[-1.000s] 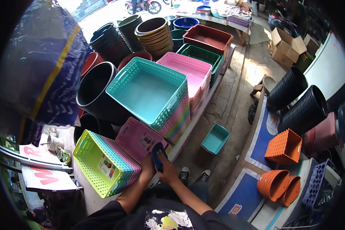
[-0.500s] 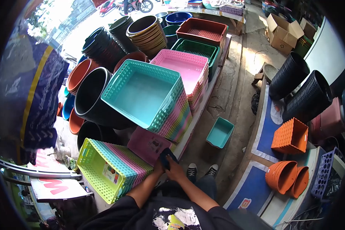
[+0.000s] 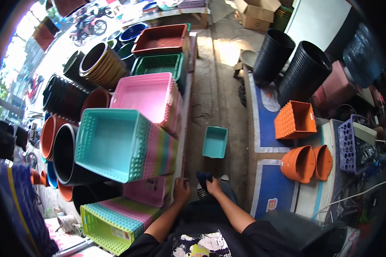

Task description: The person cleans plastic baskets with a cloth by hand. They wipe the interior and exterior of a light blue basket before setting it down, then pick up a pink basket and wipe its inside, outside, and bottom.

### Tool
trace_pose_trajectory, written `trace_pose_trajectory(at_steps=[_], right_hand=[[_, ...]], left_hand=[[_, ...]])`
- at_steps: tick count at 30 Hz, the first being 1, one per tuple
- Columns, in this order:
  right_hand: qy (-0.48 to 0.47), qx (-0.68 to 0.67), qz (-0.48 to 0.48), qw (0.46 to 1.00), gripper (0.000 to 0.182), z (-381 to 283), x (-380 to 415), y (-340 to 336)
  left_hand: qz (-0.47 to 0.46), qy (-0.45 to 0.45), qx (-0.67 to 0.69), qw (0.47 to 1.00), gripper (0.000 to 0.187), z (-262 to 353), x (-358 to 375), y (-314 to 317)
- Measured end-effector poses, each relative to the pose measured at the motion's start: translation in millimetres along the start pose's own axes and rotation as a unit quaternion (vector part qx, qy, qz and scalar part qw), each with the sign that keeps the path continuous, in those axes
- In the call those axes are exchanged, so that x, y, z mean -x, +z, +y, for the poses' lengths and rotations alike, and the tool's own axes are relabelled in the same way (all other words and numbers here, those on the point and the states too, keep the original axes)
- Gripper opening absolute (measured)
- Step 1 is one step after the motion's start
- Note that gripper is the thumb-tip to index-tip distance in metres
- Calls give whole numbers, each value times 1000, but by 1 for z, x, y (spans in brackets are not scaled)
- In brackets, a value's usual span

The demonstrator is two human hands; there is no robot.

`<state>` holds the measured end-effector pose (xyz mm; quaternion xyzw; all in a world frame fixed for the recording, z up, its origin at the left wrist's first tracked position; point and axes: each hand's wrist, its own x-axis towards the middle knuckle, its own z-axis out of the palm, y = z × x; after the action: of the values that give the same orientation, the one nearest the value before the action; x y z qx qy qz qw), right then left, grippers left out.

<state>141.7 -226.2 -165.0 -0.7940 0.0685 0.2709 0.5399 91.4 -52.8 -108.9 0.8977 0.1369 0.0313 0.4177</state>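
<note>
My right hand (image 3: pixel 213 186) is closed on a dark blue cloth (image 3: pixel 204 176), which hangs above my shoes near the bottom middle. To its left, my left hand (image 3: pixel 181 191) is apart from the cloth, fingers curled, beside a pink basket (image 3: pixel 148 190); whether it holds something small is too unclear to see. Left of my hands, a tilted stack of baskets has a lime green one (image 3: pixel 105 227) at its outer end. Above that stands another stack with a teal basket (image 3: pixel 109 141) on top.
A small teal basket (image 3: pixel 215 142) lies on the floor ahead. Pink, green and red-brown baskets (image 3: pixel 162 39) and many buckets (image 3: pixel 94 64) line the left side. On the right bench are black pot stacks (image 3: pixel 273 58), orange pots (image 3: pixel 297 120) and a purple basket (image 3: pixel 346 145).
My hands, together on the dark cloth before, have moved apart; the cloth is now in the right one only. The view has turned to the right, shifting the surroundings left.
</note>
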Motion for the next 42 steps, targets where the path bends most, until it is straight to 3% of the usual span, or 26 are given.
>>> trace_pose_trajectory(at_steps=[2,6,8,11,13,15,17,20,23,26,28,32,35,37,42], right_hand=[[106,44,98,989,38,-19,-7,-35],[128,-27,121,984,42,1,-48,-81],[187,-13,137,973,44,9,-68,-101],[223,11,131,966,43,65,-120,-105],[252,56,130,957,42,69,-150,-107],[267,61,71,959,55,92,-183,-107],[264,84,69,959,51,104,-216,-106],[299,91,63,948,44,140,-264,-95],[314,132,64,938,38,170,-305,-84],[292,164,48,941,40,174,-330,-77],[282,174,41,943,41,176,-335,-75],[274,188,38,942,44,192,-338,-73],[269,181,41,945,42,189,-337,-76],[266,175,41,947,41,179,-335,-79],[248,169,56,952,38,153,-318,-86]], left_hand=[[0,-40,17,999,21,-4,-11,21],[-39,-142,-12,989,24,-17,-26,59],[-92,-174,-19,980,26,-43,-34,80],[-161,-231,-21,959,31,-74,-61,113],[-192,-266,-22,944,33,-96,-80,133],[-200,-296,-40,933,35,-111,-106,158],[-223,-287,-49,930,37,-141,-135,185],[-203,-378,27,903,40,-174,-169,222],[-215,-398,16,892,46,-190,-192,257],[-162,-371,70,912,53,-199,-209,293],[-109,-385,1,917,58,-206,-216,313],[-150,-380,5,913,58,-219,-222,332],[-138,-371,-52,917,48,-199,-236,327],[-92,-348,-68,931,32,-198,-238,323],[-95,-323,-113,935,31,-187,-249,308]])
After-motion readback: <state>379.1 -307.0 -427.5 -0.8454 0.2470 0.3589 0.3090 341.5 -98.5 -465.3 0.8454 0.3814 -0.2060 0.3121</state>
